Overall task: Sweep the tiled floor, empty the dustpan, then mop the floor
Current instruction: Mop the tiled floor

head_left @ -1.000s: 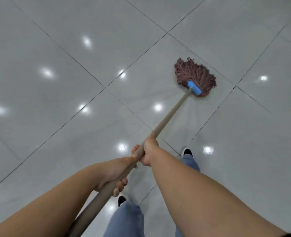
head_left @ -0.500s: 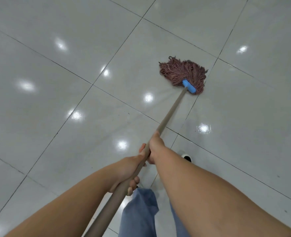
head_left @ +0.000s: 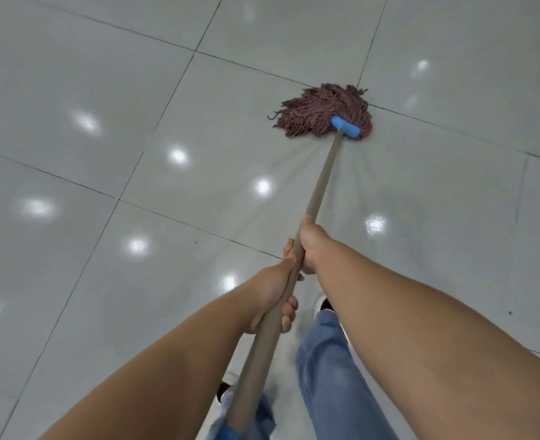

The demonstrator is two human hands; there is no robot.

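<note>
A mop with a reddish-brown string head and a blue clamp lies flat on the glossy grey tiled floor, ahead and slightly right of me. Its tan handle runs back toward me. My right hand is wrapped around the handle higher up, thumb along the shaft. My left hand grips the same handle just below it, fingers curled underneath. Faint wet streaks fan out on the tile behind the mop head.
My legs in blue jeans and my dark-and-white shoes are under my arms. Dark grout lines cross the tiles, and ceiling lights reflect as bright spots. A small dark speck lies on the right tile.
The mop head has swung rightward across the tiles, its strands now trailing to the left. My view has turned with it, and both hands have kept their grip on the handle.
</note>
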